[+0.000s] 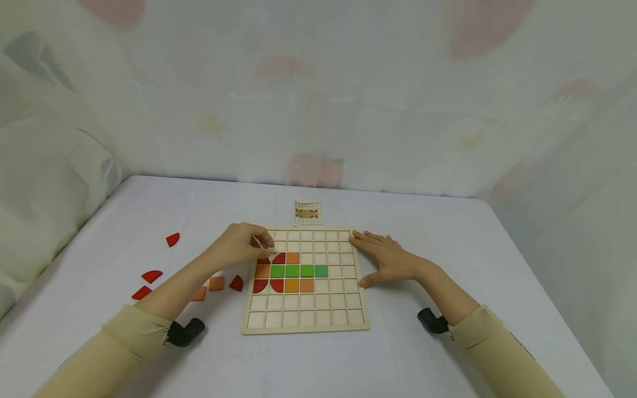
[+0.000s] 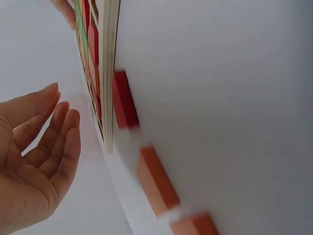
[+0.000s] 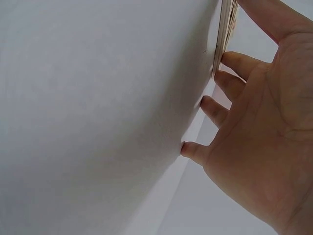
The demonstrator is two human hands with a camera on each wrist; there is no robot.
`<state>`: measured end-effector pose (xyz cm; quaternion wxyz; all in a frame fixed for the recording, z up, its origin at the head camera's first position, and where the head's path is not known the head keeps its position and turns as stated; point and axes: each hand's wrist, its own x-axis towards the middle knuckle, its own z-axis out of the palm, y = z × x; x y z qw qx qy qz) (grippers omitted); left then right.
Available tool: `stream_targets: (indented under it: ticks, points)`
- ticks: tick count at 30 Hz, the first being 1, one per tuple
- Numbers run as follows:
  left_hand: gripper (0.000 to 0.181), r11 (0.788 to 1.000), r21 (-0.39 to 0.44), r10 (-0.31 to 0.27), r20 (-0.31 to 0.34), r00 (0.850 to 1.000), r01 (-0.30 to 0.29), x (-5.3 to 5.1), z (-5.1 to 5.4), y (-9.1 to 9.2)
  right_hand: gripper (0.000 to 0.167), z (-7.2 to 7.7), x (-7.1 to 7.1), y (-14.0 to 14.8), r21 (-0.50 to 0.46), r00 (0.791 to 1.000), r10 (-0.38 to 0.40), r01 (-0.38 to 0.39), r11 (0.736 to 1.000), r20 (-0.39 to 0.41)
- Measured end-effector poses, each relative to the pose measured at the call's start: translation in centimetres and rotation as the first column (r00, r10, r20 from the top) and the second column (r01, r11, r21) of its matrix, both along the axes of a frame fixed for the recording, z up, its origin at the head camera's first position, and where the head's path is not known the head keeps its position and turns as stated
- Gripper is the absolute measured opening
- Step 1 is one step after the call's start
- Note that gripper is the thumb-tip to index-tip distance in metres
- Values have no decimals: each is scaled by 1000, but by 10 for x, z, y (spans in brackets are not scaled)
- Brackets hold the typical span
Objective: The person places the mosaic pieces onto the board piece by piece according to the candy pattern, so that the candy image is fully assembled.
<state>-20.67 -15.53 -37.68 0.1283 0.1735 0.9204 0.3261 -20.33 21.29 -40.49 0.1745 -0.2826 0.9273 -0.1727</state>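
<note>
A wooden grid board (image 1: 323, 318) lies on the table, with red, orange and green pieces in its middle rows. Over its upper left part is the left hand (image 1: 238, 243), fingers bent, above a partly hidden red piece (image 1: 264, 260). The left wrist view shows this hand (image 2: 41, 152) with thumb and fingers curved and no piece visible between them. At the board's right edge rests the right hand (image 1: 390, 258), fingers spread; in the right wrist view its fingers (image 3: 234, 63) extend to the board's side.
A small pattern card (image 1: 308, 213) lies behind the board. Left of the board are loose red quarter pieces (image 1: 236, 283) and orange squares (image 1: 216, 283), partly beside the left forearm. More red pieces (image 1: 172, 239) lie farther left. Fabric hangs behind the table.
</note>
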Motion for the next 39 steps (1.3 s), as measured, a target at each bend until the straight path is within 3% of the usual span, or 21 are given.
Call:
stream_targets:
  ticks: [6, 11, 14, 18, 20, 23, 27, 34, 39]
  points:
    - [10, 998, -27, -53, 29, 998, 54, -3, 5, -32, 101, 0, 0, 1, -2, 1000, -1, 1, 1000, -2]
    - [9, 991, -68, -108, 134, 985, 118, -4, 6, -60, 101, 1, 1, 0, -9, 1000, -7, 7, 1000, 10]
    - [14, 984, -70, -146, 233, 961, 166, -3, 6, -73, 101, 1, 1, 0, -8, 1000, -8, 8, 1000, 9]
    - [23, 975, -37, -193, 357, 914, 220, 0, 4, -85, 101, 1, 1, 0, -1, 1000, -4, 4, 1000, -5]
    - [28, 970, -13, -217, 389, 895, 241, 1, 2, -89, 101, 0, 0, 0, -2, 1000, -3, 3, 1000, -4]
    - [31, 963, -1, -247, 390, 887, 268, 1, 1, -91, 102, -1, 0, 0, -3, 1000, -2, 2, 1000, -4]
    - [33, 960, -42, -243, 375, 895, 278, 1, 1, -87, 102, -1, 0, 0, -3, 1000, -6, 6, 1000, -5]
    - [30, 954, -143, -206, 322, 924, 262, 3, -2, -78, 102, -2, 1, 0, 2, 1000, -6, 6, 1000, -7]
    - [28, 955, -147, -202, 310, 929, 256, 4, -2, -77, 102, -4, -1, 0, 3, 1000, -6, 6, 1000, -9]
